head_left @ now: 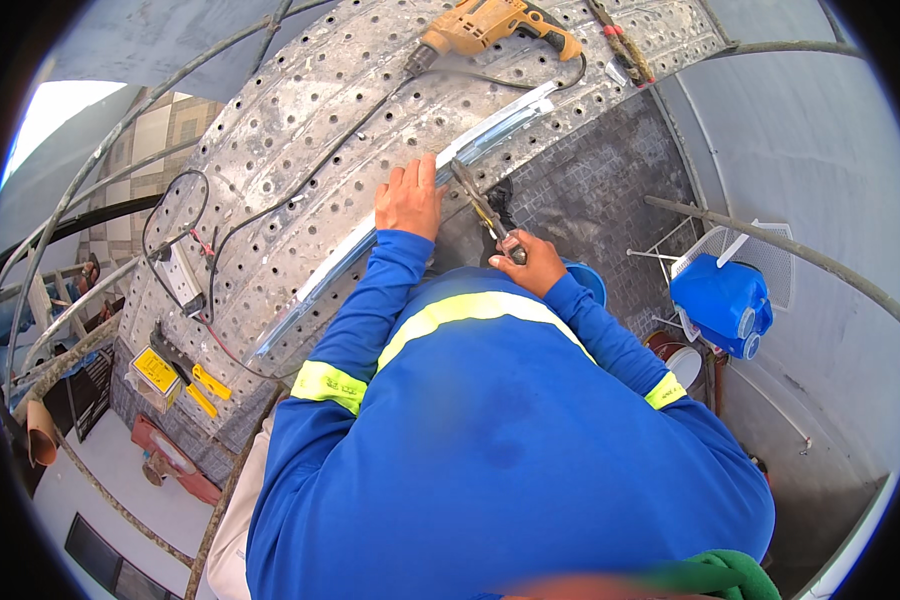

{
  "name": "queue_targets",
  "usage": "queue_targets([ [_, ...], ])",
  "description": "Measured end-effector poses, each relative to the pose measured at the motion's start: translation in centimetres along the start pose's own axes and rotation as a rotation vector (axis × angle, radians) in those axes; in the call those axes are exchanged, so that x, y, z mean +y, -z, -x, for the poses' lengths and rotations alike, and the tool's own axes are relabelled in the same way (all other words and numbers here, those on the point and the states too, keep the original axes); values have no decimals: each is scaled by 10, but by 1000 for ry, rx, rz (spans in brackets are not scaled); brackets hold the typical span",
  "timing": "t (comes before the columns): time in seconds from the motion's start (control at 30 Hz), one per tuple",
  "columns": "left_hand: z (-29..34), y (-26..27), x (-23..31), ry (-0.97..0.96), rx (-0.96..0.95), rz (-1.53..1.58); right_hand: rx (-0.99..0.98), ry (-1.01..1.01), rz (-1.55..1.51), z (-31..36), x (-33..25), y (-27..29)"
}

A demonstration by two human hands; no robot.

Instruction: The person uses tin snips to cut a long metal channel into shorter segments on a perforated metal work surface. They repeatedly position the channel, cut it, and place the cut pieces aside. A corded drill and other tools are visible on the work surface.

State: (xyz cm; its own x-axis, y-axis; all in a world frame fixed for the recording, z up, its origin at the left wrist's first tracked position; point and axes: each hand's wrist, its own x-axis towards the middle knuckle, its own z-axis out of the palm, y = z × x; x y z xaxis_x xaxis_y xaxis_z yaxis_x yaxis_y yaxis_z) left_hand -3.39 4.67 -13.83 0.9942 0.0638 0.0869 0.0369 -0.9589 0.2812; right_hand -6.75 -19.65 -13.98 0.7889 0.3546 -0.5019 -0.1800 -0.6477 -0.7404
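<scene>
A long, shiny metal strip (332, 265) lies diagonally over the perforated metal platform (270, 165). My left hand (410, 203) is laid across its middle, fingers bent over the far side and thumb on the near side. In my right hand (532, 264) is a worn, pliers-like hand tool (480, 205), its handle in my closed fingers. Its head points away from me and meets the strip's near edge just right of my left hand. Whether its jaws grip the strip cannot be made out.
A yellow corded drill (480, 27) lies at the platform's far side, its black cable trailing left to a white power strip (183, 280). Yellow-handled cutters (202, 390) and a yellow box (155, 375) sit at left. Scaffold pipes (790, 248) cross at right, near a blue jerrycan (720, 300).
</scene>
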Motion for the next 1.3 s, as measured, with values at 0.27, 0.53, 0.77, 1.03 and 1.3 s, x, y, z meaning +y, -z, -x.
queue_targets([
  [0.27, 0, -2, 0, -2, 8, -4, 13, -6, -35, -1, 8, -6],
  [0.53, 4, -3, 1, -21, 48, -6, -204, -3, 51, 0, -1, 65],
  [0.77, 8, -10, 0, -46, 111, -16, -379, 219, 467, -59, -17, 154],
  [1.03, 14, -12, 4, -40, 205, -26, -626, 450, 725, -136, -56, 198],
  [1.3, 15, -17, 4, -17, 227, -69, -735, 529, 882, -168, -90, 214],
])
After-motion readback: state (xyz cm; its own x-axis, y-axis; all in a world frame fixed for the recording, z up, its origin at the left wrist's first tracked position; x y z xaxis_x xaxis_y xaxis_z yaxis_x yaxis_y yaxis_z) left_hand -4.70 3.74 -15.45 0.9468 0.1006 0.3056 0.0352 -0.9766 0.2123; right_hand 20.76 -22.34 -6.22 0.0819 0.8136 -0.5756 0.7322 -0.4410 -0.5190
